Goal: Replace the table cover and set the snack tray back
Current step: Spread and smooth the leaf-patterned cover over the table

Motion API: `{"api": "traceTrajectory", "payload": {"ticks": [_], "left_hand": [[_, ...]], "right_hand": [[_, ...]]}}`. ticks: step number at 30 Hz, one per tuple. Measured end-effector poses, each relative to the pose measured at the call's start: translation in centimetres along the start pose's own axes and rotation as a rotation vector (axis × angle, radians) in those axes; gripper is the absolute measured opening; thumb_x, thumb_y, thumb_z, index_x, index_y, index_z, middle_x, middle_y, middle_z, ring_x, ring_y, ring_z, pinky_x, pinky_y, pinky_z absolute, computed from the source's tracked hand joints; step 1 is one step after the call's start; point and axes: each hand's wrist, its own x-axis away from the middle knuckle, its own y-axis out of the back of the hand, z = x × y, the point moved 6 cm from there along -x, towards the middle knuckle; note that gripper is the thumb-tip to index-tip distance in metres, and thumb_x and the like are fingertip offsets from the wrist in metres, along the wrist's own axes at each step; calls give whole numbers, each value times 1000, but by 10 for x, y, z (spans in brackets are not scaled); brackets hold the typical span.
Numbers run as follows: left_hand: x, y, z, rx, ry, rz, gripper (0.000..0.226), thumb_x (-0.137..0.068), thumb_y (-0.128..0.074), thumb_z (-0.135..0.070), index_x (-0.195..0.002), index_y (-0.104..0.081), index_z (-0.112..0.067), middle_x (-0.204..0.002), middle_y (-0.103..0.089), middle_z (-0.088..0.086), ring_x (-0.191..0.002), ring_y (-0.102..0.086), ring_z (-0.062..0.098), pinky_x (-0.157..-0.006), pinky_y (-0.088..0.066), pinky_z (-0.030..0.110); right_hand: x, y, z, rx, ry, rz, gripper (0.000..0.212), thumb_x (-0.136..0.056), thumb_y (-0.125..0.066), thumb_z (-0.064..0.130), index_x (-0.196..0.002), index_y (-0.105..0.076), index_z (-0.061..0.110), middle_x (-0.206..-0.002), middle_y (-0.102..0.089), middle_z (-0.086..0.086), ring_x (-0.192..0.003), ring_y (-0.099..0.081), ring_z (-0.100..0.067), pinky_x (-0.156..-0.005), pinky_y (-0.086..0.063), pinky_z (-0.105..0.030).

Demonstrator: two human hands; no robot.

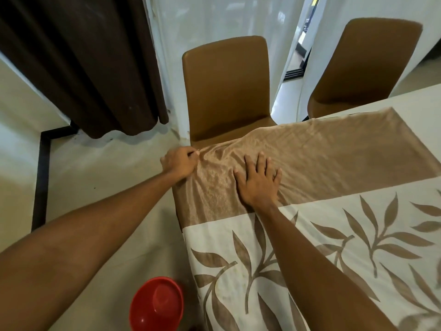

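Now: left hand (180, 164) pinching corner of tan-banded, leaf-print fabric table cover (334, 151), spread over table; right hand (259, 181) flat, fingers spread, pinning it. Risk: hard tug drags cover askew and bunches wrinkles. Snack tray unseen.

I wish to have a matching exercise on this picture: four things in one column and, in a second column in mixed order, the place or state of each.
Column one:
1 left hand
2 right hand
3 red bowl
4 brown curtain

Column two:
A lies flat on the tan band of the table cover
B stands on the floor, bottom left
C grips the corner of the table cover
D hangs at the upper left

Pairs: 1-C, 2-A, 3-B, 4-D
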Motion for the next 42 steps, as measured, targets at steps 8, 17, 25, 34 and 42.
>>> {"api": "traceTrajectory", "payload": {"ticks": [8, 17, 25, 34, 42], "left_hand": [[-22, 13, 6, 49, 142, -123, 17, -96, -64, -33, -92, -76, -23, -92, -72, -2, -90, -64, 21, -88, -42, 36], [-18, 29, -16, -146, 2, -195, 29, -98, -58, -35, -124, -66, -25, -125, -63, 4, -123, -49, 27, -99, -35, 43], [45, -31, -42, -284, -333, 93, 62, -103, -23, -60, -158, -19, -32, -167, -14, 2, -154, -11, 27, -122, -7, 56], [50, -41, -35, -354, -240, 56, 74, -99, -11, -67, -160, -9, -24, -169, -5, 6, -155, -1, 30, -123, 0, 56], [188, -107, -145, -267, -484, 181, 67, -101, -18, -62, -158, -18, -29, -169, -7, 2, -155, 1, 27, -121, 3, 59]], "right_hand": [[-10, -1, 9, 39, -19, 40, 77, -96, -8, 76, -162, 2, 39, -171, 12, -4, -157, 14, -29, -121, 13, -57], [-18, 1, 15, 39, -19, -7, 85, -91, -10, 83, -163, -4, 37, -171, 7, -5, -157, 11, -30, -121, 9, -58], [-24, 19, 7, -279, 58, 34, 68, -101, -43, 57, -161, -24, 31, -171, -12, -5, -158, -7, -28, -125, -2, -54], [82, 39, -125, -95, -256, -214, 53, -102, -40, 57, -147, -43, 30, -162, -34, -3, -150, -28, -29, -121, -11, -62], [60, 57, -205, -37, -67, 140, 82, -91, -39, 79, -160, -25, 37, -172, -6, -2, -158, -4, -27, -123, -3, -53]]}}
